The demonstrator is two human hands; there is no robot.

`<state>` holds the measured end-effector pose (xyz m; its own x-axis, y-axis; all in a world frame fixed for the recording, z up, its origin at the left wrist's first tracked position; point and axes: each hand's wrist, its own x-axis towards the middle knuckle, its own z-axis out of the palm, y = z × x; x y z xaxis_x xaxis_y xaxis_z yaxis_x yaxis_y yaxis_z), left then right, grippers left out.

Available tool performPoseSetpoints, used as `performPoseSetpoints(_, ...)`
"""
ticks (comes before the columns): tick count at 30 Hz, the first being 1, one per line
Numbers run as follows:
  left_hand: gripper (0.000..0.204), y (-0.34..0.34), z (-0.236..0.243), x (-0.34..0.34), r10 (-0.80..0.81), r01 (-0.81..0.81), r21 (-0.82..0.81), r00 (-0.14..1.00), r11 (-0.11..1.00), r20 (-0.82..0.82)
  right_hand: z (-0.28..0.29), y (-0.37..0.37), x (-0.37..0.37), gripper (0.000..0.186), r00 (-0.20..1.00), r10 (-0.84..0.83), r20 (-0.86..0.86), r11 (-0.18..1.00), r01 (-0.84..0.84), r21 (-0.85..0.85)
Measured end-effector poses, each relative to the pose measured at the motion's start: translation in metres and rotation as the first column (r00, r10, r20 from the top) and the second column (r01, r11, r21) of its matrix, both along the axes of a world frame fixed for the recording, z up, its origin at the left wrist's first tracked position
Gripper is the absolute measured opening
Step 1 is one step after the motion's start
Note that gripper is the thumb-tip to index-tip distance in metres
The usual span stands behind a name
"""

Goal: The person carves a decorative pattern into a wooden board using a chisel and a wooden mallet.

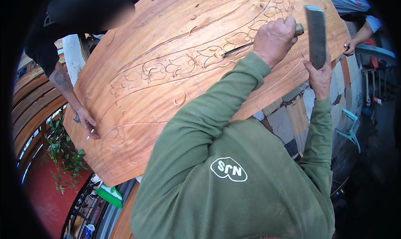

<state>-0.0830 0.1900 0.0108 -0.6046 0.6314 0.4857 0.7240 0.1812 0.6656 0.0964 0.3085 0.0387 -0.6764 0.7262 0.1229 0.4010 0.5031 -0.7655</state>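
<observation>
Because its tip seemingly needs steering over the carving [177, 66] on the wooden board [146, 109], the left hand [273, 40] wraps round a chisel [239, 49]; the right hand [320, 79] grips a dark bar [316, 37], perhaps for striking.

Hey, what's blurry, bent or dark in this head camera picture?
Head view: dark block in the right hand smeared, probably by motion; wooden slats at left bowed by the lens; corners black, far right dim; carved panel bright.
</observation>
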Motion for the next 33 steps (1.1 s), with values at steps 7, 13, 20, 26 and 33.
performPoseSetpoints(7,0.036,-0.003,-0.007,0.016,-0.188,0.188,-0.020,0.982,0.982,0.009,-0.024,-0.046,0.030,0.079,0.995,-0.102,-0.007,0.994,0.102,0.046)
performPoseSetpoints(13,0.036,-0.017,-0.006,0.025,-0.234,0.235,-0.094,0.972,0.967,0.021,-0.004,-0.068,0.028,0.086,0.852,-0.397,-0.341,0.902,0.292,-0.319)
performPoseSetpoints(20,0.036,-0.026,-0.006,0.029,-0.365,0.367,-0.093,0.930,0.926,0.035,-0.022,-0.073,0.058,0.087,0.964,-0.253,-0.079,0.965,0.246,-0.089)
performPoseSetpoints(26,0.033,-0.035,0.000,0.031,-0.481,0.484,-0.157,0.875,0.861,0.057,-0.044,-0.112,0.057,0.085,0.889,-0.393,-0.237,0.912,0.410,0.027)
performPoseSetpoints(33,0.034,-0.060,0.008,0.033,-0.602,0.600,-0.173,0.797,0.781,0.047,-0.053,-0.139,0.081,0.089,0.804,-0.467,-0.368,0.881,0.457,-0.121)
